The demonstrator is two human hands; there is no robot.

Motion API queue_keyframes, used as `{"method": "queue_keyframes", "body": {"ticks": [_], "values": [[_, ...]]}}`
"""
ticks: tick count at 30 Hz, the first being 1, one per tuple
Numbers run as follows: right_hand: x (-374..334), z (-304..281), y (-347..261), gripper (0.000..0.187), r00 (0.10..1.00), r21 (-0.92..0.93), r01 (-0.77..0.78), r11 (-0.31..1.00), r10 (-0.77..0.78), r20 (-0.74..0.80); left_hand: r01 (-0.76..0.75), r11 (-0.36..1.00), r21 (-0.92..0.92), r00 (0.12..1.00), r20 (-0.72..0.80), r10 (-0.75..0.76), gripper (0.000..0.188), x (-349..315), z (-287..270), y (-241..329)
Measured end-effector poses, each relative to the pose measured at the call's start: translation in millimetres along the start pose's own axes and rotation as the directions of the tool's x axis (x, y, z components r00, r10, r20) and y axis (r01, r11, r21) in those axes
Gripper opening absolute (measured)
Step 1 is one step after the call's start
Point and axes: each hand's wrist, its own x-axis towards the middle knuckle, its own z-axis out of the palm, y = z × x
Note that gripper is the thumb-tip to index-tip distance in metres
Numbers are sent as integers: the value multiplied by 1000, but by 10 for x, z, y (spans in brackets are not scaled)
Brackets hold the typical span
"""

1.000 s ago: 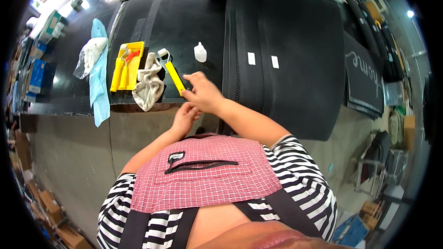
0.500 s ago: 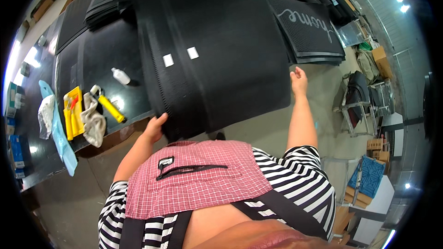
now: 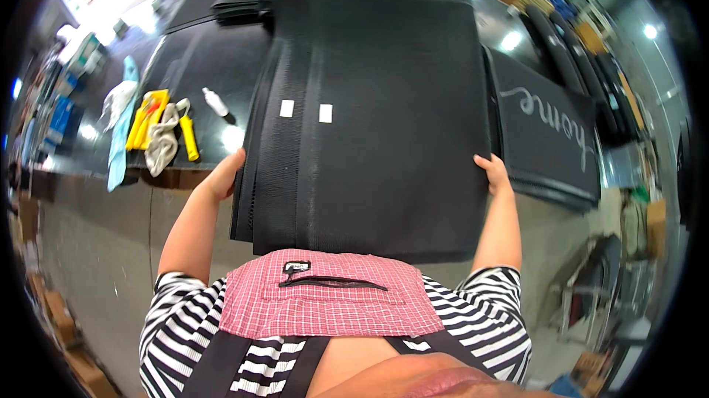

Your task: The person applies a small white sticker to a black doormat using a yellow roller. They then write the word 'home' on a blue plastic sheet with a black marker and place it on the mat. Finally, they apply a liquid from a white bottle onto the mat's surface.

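Observation:
Several large black mats (image 3: 399, 139) lie overlapped in a pile in front of me, their near ends jutting past the table edge toward my apron. Two small white labels sit on the left part, the left label (image 3: 286, 108) beside the right label (image 3: 325, 113). My left hand (image 3: 224, 174) grips the pile's left edge, its fingers partly hidden behind the mats. On the opposite edge my right hand (image 3: 496, 172) is closed, thumb on top and the other fingers mostly out of sight beneath.
Left on the dark table (image 3: 196, 66) are a white bottle (image 3: 216, 102), a yellow-handled tool (image 3: 188, 136), a grey glove (image 3: 162, 141), a yellow tray (image 3: 148, 119) and a light-blue strip (image 3: 120, 139). A lettered mat stack (image 3: 550, 128) is at right, near dark rolls (image 3: 565, 51). A chair (image 3: 594, 280) stands beyond.
My right hand has come from beside the mats onto their right edge. The mats now lie squarer to me, and my view has turned. My left hand stays at the left edge.

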Motion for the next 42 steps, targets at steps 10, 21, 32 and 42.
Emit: {"method": "queue_keyframes", "body": {"ticks": [10,21,32,42], "values": [[81,139,-363,61,999,70,-27,997,29,-30,-103,994,38,954,-280,110,51,683,165,232],[-1337,592,-1006,42,828,44,501,864,-464,-315,-451,888,90,855,-241,458,43,-474,913,751],[-1641,726,-1900,67,504,19,792,610,-635,-585,-696,531,483,495,-213,842,37,-734,1337,2104],[1367,-260,-5124,65,826,232,564,793,-533,-184,-738,363,568,358,-126,925,43,1140,1146,5436]]}}
